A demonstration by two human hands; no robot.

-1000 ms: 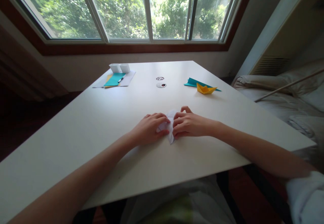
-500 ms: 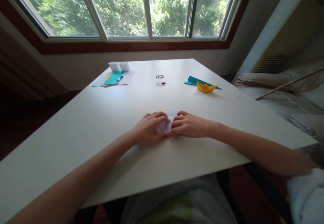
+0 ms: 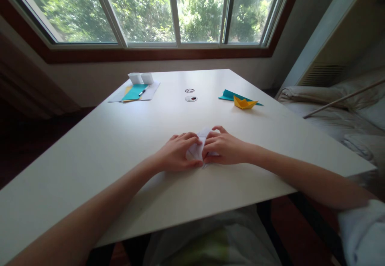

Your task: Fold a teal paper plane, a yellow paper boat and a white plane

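Observation:
A small folded white paper [image 3: 198,147] lies on the white table [image 3: 120,145], near the middle of its front half. My left hand [image 3: 177,153] presses on the paper's left side with curled fingers. From the right, my right hand [image 3: 224,147] pinches its other side, fingertips meeting the left hand's. Most of the paper is hidden under the two hands; only a crumpled middle strip and a small lower tip show.
A yellow paper boat [image 3: 245,103] sits on a teal sheet [image 3: 230,95] at the far right. Far left lie white sheets, a teal paper [image 3: 134,92], a pen [image 3: 143,91] and two small white boxes [image 3: 140,78]. Two round cable holes [image 3: 191,98] are mid-table. A bed [image 3: 339,117] stands right.
My hands stay on the white paper. The right fingers closed in against the left hand, and the index finger has lifted a little again. The view shifted slightly.

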